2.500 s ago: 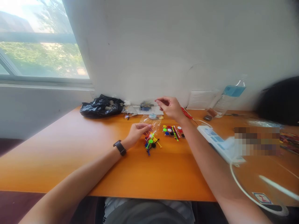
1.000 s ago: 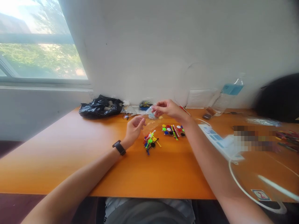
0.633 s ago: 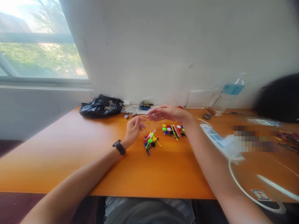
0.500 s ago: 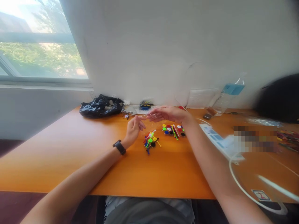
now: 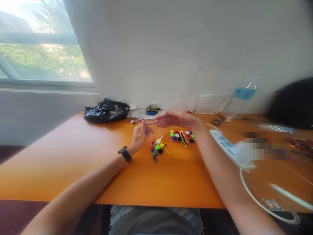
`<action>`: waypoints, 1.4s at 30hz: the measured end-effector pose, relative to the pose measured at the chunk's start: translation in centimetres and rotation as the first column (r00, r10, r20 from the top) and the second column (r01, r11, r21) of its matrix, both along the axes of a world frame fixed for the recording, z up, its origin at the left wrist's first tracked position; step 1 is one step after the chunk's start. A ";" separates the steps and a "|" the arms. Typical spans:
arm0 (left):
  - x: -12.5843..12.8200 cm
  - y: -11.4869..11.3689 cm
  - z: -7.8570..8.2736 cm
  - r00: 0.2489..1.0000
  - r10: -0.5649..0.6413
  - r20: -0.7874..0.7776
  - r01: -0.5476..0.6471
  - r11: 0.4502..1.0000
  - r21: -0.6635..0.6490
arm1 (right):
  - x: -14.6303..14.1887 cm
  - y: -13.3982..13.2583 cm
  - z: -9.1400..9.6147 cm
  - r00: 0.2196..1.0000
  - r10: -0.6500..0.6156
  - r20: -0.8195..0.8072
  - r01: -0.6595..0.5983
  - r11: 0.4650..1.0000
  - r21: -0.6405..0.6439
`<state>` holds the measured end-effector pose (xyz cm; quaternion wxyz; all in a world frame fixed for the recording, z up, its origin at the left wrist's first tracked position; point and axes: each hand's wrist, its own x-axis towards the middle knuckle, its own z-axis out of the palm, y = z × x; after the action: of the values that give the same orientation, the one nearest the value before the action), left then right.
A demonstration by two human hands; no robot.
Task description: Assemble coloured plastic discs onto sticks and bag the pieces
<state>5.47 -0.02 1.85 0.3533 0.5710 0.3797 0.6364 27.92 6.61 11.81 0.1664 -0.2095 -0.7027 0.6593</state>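
Observation:
My left hand [image 5: 141, 135], with a black watch [image 5: 125, 153] on its wrist, is raised over the table, thumb up and fingers apart; nothing shows in it. My right hand [image 5: 174, 120] reaches across from the right, palm down with fingers stretched out, also holding nothing I can see. Its fingertips are at or very close to the left thumb; whether they touch I cannot tell. Below and between the hands lies a tangled pile of colourful plastic pieces [image 5: 157, 147], thin sticks and small discs. A second group of coloured discs and sticks [image 5: 181, 137] lies beside my right wrist.
A black plastic bag [image 5: 106, 111] sits at the back left, near small tools [image 5: 152, 110] by the wall. To the right are a white power strip [image 5: 226, 145] with a cable, a clear bottle [image 5: 241, 99] with a blue label, and a dark bulky object [image 5: 293, 104].
My hands have barely moved. The fingers of my right hand look slightly straighter, and my left thumb is a little higher. The plastic pieces lie as before.

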 end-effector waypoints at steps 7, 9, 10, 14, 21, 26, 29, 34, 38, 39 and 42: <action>0.2 -0.3 -0.1 0.994 -0.106 -0.012 0.106 0.994 0.009 | -0.5 -0.8 0.0 0.979 0.202 0.016 -0.201 0.979 -0.036; 0.2 -0.2 -0.1 0.994 -0.111 -0.010 0.111 0.994 0.012 | -0.6 -1.2 0.2 0.980 0.198 0.020 -0.197 0.980 -0.038; 0.2 -0.2 -0.1 0.994 -0.106 -0.006 0.106 0.994 0.013 | -0.6 -1.3 0.3 0.982 0.185 0.020 -0.184 0.982 -0.036; 0.3 0.0 -0.2 0.997 -0.067 0.026 0.067 0.998 0.008 | -0.2 -1.5 0.5 0.989 0.146 0.017 -0.146 0.989 -0.033; 0.3 0.1 -0.2 0.992 -0.105 0.065 0.107 0.994 -0.028 | -0.6 -1.4 0.1 0.984 0.177 0.026 -0.175 0.983 -0.062; 0.4 -0.2 -0.1 0.997 -0.074 -0.025 0.073 0.997 -0.022 | -1.7 -2.1 0.1 0.968 0.249 0.015 -0.247 0.966 -0.072; 0.4 -0.2 -0.3 0.997 -0.010 -0.073 0.012 1.000 0.025 | -2.2 -2.3 -0.1 0.951 0.307 0.027 -0.304 0.950 -0.071; -0.9 0.0 -0.5 0.901 0.413 -0.131 -0.356 0.879 0.319 | -2.6 -2.0 -0.6 0.981 0.195 -0.022 -0.196 0.979 -0.048; -1.8 -0.3 -0.6 0.710 0.590 -0.385 -0.210 0.699 0.684 | -3.3 -1.8 -1.1 0.993 0.089 -0.079 -0.091 0.995 -0.028; -1.7 -0.3 -0.7 0.661 0.600 -0.450 -0.124 0.679 0.723 | -3.6 -1.8 -1.3 0.993 0.091 -0.081 -0.093 0.995 -0.025; -1.4 -0.2 -1.1 0.546 0.602 -0.583 0.017 0.687 0.726 | -4.7 -2.1 -1.8 0.985 0.144 -0.096 -0.148 0.988 -0.033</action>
<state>4.03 -0.24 0.78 -0.1984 0.7957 0.3418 0.4590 23.23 4.55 10.05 0.1463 -0.1297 -0.6943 0.6927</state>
